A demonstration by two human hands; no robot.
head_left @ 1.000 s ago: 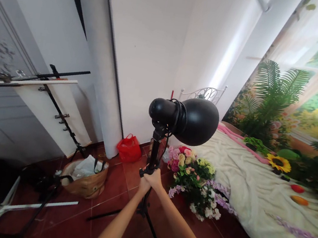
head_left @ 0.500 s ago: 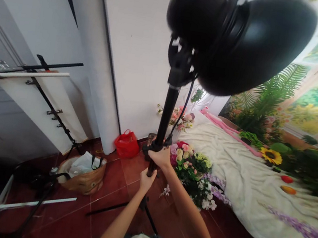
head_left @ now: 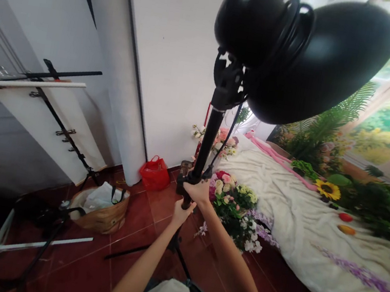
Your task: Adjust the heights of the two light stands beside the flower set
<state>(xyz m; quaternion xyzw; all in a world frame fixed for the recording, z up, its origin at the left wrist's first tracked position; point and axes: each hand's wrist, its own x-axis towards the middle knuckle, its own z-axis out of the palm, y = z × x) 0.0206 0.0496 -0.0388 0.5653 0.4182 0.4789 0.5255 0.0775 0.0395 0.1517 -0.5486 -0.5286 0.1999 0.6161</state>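
A large black studio lamp (head_left: 326, 63) with its cord looped around it tops a black light stand (head_left: 209, 141) in front of me. Low on the pole, my left hand (head_left: 182, 213) is wrapped around the tube. Just above it, my right hand (head_left: 198, 191) grips the pole at a black clamp collar, whose knob is partly hidden by the fingers. Below my hands the stand's dark legs (head_left: 182, 260) spread over the red tiled floor. A power cord hangs down from the lamp along the pole.
Bunches of artificial flowers (head_left: 234, 201) lie right of the stand, beside a cream cloth-covered platform (head_left: 303, 212) bearing greenery and a sunflower (head_left: 328, 189). To the left are a red bag (head_left: 154, 174), a woven basket (head_left: 106, 213), a backdrop stand (head_left: 61, 122) and a white frame leg (head_left: 42, 244).
The lamp head and upper pole have shifted slightly right and down in view. My left hand has moved up a little, closer to my right hand. Both keep their hold.
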